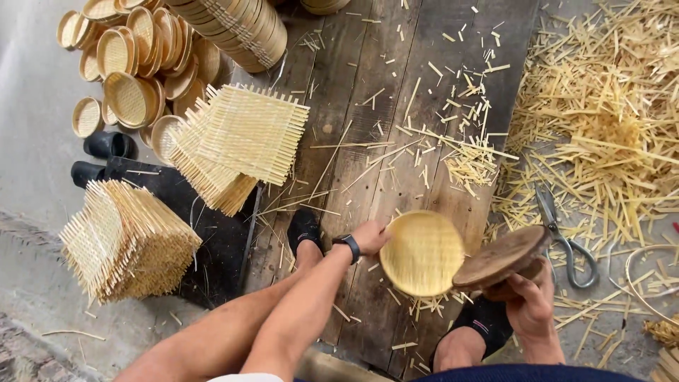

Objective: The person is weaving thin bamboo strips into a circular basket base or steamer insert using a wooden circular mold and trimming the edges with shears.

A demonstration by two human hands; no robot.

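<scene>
My left hand [370,235] grips the left rim of a round woven bamboo tray [423,252], holding it tilted above the wooden platform [368,106]. A dark watch sits on that wrist. My right hand [530,301] holds a round dark wooden block [501,256] by its underside, right beside the tray's right edge. My feet in dark socks rest on the planks below the tray.
Square woven bamboo mats [240,138] lie stacked at left, with another stack [124,240] lower left. Finished round trays [134,64] pile at top left. Metal shears [566,237] lie among bamboo offcuts [601,120] at right. Black shoes [106,145] stand at far left.
</scene>
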